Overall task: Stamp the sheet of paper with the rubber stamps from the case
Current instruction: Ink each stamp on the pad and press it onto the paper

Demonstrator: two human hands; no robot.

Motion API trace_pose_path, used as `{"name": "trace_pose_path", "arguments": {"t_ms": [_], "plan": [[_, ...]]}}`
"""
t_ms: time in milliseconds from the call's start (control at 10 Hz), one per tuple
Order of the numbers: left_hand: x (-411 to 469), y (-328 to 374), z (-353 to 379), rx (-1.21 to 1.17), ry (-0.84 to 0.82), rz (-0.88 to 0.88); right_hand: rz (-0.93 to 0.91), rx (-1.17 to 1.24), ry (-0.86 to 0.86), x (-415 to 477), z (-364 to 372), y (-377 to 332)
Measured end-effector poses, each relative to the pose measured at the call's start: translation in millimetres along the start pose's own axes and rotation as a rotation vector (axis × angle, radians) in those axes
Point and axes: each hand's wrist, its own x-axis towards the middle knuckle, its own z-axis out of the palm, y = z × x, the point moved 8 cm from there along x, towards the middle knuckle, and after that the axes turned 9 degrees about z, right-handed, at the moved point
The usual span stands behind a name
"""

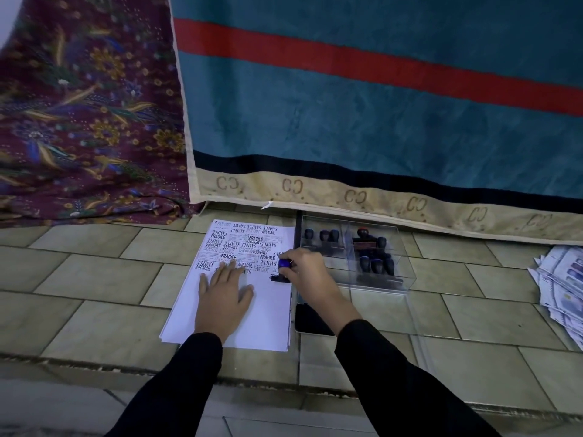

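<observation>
A white sheet of paper [268, 316] lies on the tiled floor, its far half covered with black stamped words. My left hand [225, 294] rests flat on the sheet with fingers spread. At the sheet's right edge my right hand [307, 271] grips a rubber stamp [283, 269] with a blue knob, its black base down on the paper. To the right stands a clear plastic case [400, 279] holding several dark-handled stamps [373, 253].
A black ink pad [310, 320] lies beside the sheet, partly under my right forearm. A teal cloth with a red stripe [378, 105] and a purple patterned cloth [88, 121] hang behind. A pile of printed papers [558, 288] lies at the far right.
</observation>
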Motion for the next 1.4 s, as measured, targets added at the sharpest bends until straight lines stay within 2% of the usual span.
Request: {"name": "trace_pose_path", "arguments": {"t_ms": [500,800,1000,1100,1200,1300,1400], "plan": [[0.3,-3.4,2.4,0.008,0.001,-0.011,0.025,-0.077,-0.017,7.8,18.0,3.9],[8.1,7.7,-2.3,0.036,0.037,-0.122,0.071,-0.115,-0.054,12.9,19.0,1.0],[2.5,13.7,-5.3,0.094,0.081,-0.105,-0.003,-0.121,-0.063,1.0,27.1,2.8],[1.4,14.3,-5.5,0.091,0.078,-0.111,0.016,-0.026,0.003,6.4,9.1,7.4],[1.9,15.1,-6.9,0.081,0.084,-0.109,0.08,0.331,0.279,22.2,-53.6,20.1],[0.9,14.2,-7.6,0.082,0.086,-0.111,0.112,0.394,0.405,49.1,-94.1,39.9],[1.6,13.6,-7.0,0.084,0.087,-0.112,0.184,0.288,0.356,68.3,-93.5,63.8]]}}
